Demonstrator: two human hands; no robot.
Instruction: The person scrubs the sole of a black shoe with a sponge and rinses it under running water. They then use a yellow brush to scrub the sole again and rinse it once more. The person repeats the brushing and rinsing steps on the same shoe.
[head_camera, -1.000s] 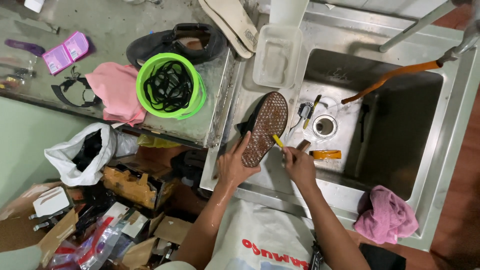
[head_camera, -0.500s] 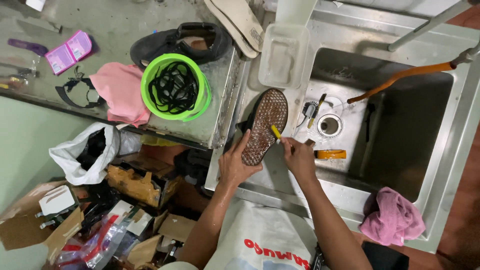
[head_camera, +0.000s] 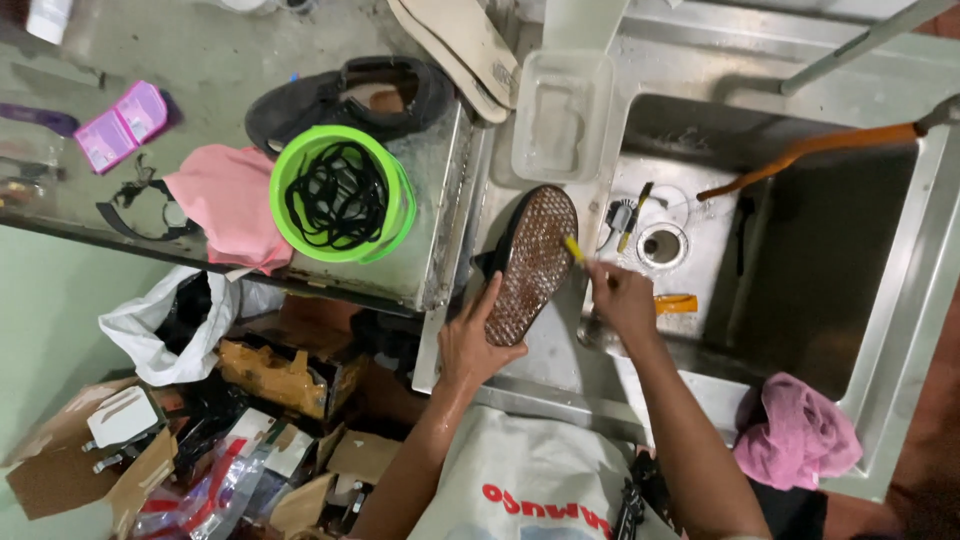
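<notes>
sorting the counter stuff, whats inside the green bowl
The green bowl holds a tangle of black cords, probably shoelaces. They cover the bottom, so anything beneath them is hidden. A pink cloth lies against the bowl's side.

Both forearms reach forward from the bottom of the view, bare and wet. The left hand (head_camera: 472, 340) is spread, fingers gripping upward. The right hand (head_camera: 622, 300) is curled closed, knuckles up.
</notes>
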